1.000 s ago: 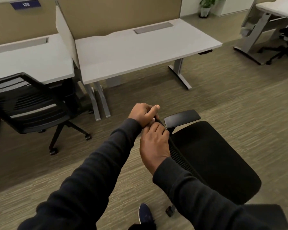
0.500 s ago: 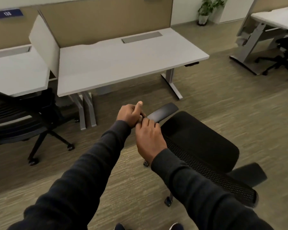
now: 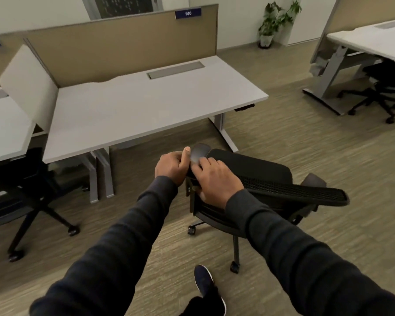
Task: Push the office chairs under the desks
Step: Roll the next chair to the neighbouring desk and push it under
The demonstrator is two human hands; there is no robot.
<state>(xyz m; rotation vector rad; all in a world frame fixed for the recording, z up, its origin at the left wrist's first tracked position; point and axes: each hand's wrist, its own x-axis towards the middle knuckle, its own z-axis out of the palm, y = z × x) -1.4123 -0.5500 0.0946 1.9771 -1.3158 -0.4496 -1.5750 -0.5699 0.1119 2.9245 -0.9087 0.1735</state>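
Two hands meet on one armrest (image 3: 201,152) of a black chair (image 3: 251,167). The chair stands on the carpet (image 3: 306,144) in front of the desk (image 3: 146,103), not under it, with its seat close to the desk's right leg.

The left hand (image 3: 172,166) is curled round the armrest's near end, thumb upright against the pad. The right hand (image 3: 216,181) touches it at its three o'clock. It lies over the same armrest, fingers bent across the top and thumb below, gripping it. Both arms wear dark sleeves (image 3: 123,247).

The chair's mesh back (image 3: 294,192) stretches toward three o'clock from the hands, and the other armrest (image 3: 315,180) shows just past it. A castor (image 3: 234,269) rests on the carpet at five o'clock.

The desk lies at eleven to twelve o'clock of the hands, with a grey hatch (image 3: 176,69) near its far edge. Behind it is a tan partition (image 3: 123,46) with a blue label (image 3: 188,13) reading 140.

At nine o'clock a second chair (image 3: 21,179) sits partly under the left desk (image 3: 3,126). At two o'clock, well apart, a third chair (image 3: 383,87) is tucked under the far desk (image 3: 374,39). A plant (image 3: 274,21) stands at one o'clock by the wall. A dark shoe (image 3: 203,281) is on the carpet at six o'clock.
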